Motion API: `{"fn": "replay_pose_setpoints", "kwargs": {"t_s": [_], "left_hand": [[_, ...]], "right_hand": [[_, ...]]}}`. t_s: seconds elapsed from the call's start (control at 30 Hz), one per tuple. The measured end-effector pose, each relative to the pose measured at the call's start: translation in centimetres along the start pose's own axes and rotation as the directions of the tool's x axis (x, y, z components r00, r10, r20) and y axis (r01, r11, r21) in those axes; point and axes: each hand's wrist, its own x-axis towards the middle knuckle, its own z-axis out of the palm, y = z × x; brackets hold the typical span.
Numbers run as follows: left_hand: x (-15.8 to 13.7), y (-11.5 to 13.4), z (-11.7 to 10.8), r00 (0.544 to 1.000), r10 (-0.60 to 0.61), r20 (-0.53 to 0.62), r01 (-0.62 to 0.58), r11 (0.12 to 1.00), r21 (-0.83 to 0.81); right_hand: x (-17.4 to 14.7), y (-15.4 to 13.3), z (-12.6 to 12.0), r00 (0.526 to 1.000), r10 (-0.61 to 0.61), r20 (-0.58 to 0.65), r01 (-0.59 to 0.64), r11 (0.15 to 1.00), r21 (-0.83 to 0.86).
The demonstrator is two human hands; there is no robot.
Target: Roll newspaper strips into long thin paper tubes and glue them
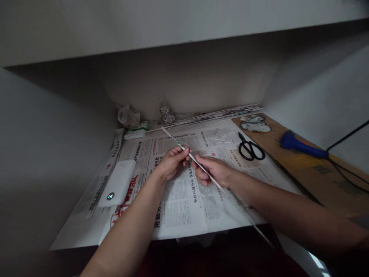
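Observation:
A long, thin rolled paper stick (212, 177) slants across the view, its far tip over the newspaper and its near end past the table's front edge. My left hand (176, 161) pinches it with thumb and fingers nearer the far tip. Just beside it, my right hand (211, 169) is closed round the same stick, thumb on top. Both hands are above the spread newspaper (178, 209). Black-handled scissors (250, 149) lie on the paper to the right. Several short white paper pieces (221, 137) are scattered behind my right hand.
A white power bank (118, 182) lies at left. Along the back are a bundle of long paper sticks (225, 116), a small twisted figure (166, 113) and a plastic bag (128, 116). At right, a blue corded tool (302, 146) and a cloth (255, 123) rest on cardboard (314, 181).

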Motion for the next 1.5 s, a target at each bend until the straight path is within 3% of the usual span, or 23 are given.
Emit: {"fn": "replay_pose_setpoints", "kwargs": {"t_s": [0.07, 0.13, 0.23, 0.3, 0.33, 0.4, 0.5, 0.6, 0.67, 0.73, 0.8, 0.87, 0.93, 1.0, 1.1, 1.23, 1.5], "left_hand": [[0.1, -0.1, 0.0, 1.000, -0.001, -0.014, 0.002, 0.998, 0.068], [0.1, -0.1, 0.0, 0.999, -0.002, -0.052, 0.008, 0.992, 0.125], [0.2, -0.3, -0.1, 0.995, 0.004, -0.105, 0.012, 0.987, 0.157], [0.3, -0.4, -0.2, 0.994, 0.005, -0.111, 0.012, 0.988, 0.153], [0.3, -0.5, -0.2, 0.995, 0.005, -0.102, 0.010, 0.989, 0.147], [0.4, -0.6, -0.2, 0.997, 0.008, -0.073, 0.001, 0.991, 0.132], [0.4, -0.6, -0.2, 0.999, 0.020, -0.044, -0.016, 0.995, 0.097], [0.4, -0.4, -0.3, 0.998, 0.035, -0.054, -0.032, 0.998, 0.049], [0.3, -0.3, -0.3, 0.996, 0.034, -0.084, -0.033, 0.999, 0.013], [0.3, -0.2, -0.3, 0.993, 0.019, -0.114, -0.018, 1.000, 0.007], [0.2, -0.2, -0.2, 0.995, 0.002, -0.104, 0.003, 0.999, 0.050], [0.1, -0.3, -0.1, 0.999, -0.020, -0.039, 0.025, 0.993, 0.119], [0.0, -0.3, 0.1, 0.999, -0.036, 0.022, 0.032, 0.985, 0.167], [0.0, -0.3, 0.2, 0.998, -0.042, 0.051, 0.032, 0.983, 0.182], [-0.1, -0.2, 0.2, 0.997, -0.053, 0.062, 0.041, 0.983, 0.181], [0.0, -0.1, -0.1, 0.999, -0.037, -0.014, 0.039, 0.992, 0.124], [0.4, 0.1, -0.6, 0.980, 0.089, -0.179, -0.076, 0.994, 0.078]], "right_hand": [[0.2, 0.3, 0.0, 0.989, -0.052, -0.139, 0.027, 0.984, -0.177], [0.3, 0.3, 0.1, 0.957, -0.162, -0.242, 0.047, 0.906, -0.421], [0.1, 0.1, 0.2, 0.888, -0.374, -0.268, 0.065, 0.678, -0.732], [-0.1, 0.0, 0.2, 0.871, -0.423, -0.250, 0.064, 0.603, -0.795], [-0.1, 0.0, 0.3, 0.880, -0.403, -0.250, 0.064, 0.622, -0.780], [-0.1, 0.2, 0.3, 0.919, -0.294, -0.264, 0.050, 0.750, -0.660], [0.1, 0.4, 0.2, 0.967, -0.109, -0.231, 0.028, 0.944, -0.329], [0.1, 0.3, 0.0, 0.996, 0.008, -0.087, -0.010, 1.000, -0.023], [0.0, 0.1, -0.1, 0.998, 0.050, -0.026, -0.049, 0.997, 0.056], [0.0, 0.0, 0.0, 0.996, 0.048, -0.077, -0.050, 0.999, -0.012], [0.0, 0.0, 0.2, 0.982, -0.026, -0.186, -0.010, 0.981, -0.192], [0.1, 0.1, 0.4, 0.957, -0.138, -0.253, 0.038, 0.931, -0.364], [0.1, 0.1, 0.5, 0.943, -0.197, -0.269, 0.066, 0.901, -0.429], [0.0, 0.2, 0.5, 0.953, -0.162, -0.254, 0.061, 0.929, -0.366], [0.0, 0.3, 0.2, 0.990, -0.043, -0.138, 0.026, 0.992, -0.126], [0.0, 0.2, -0.1, 1.000, 0.021, -0.022, -0.020, 0.999, 0.045], [-0.1, -1.2, -0.6, 0.975, -0.104, -0.197, 0.103, 0.995, -0.016]]}}
